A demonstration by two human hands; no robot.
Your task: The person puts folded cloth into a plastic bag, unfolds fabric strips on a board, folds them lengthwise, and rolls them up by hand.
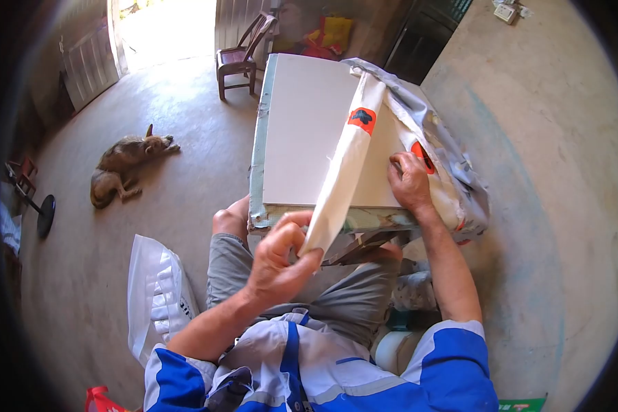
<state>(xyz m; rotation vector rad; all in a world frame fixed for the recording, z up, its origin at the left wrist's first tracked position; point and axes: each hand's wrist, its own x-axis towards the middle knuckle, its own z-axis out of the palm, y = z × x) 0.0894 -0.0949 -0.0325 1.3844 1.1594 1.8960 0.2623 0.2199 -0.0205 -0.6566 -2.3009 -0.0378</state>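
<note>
My left hand point(281, 259) pinches the near end of a long white cloth strip point(342, 165) between thumb and fingers. The strip slants away across a white board point(302, 130) and carries an orange patch with a black shape near its far end. My right hand point(410, 180) rests over the right part of the board, its fingers curled down; what they grip, if anything, is hidden. Close beside it is another orange and black patch point(424, 158) on the bunched white and grey cloth point(453, 154) draped over the right side.
The board lies on a stand with a pale green edge point(259, 151), just beyond my knees. A dog point(127, 165) lies on the floor to the left. A wooden chair point(237, 60) stands near the bright doorway. A white plastic bag point(159, 292) sits at my left.
</note>
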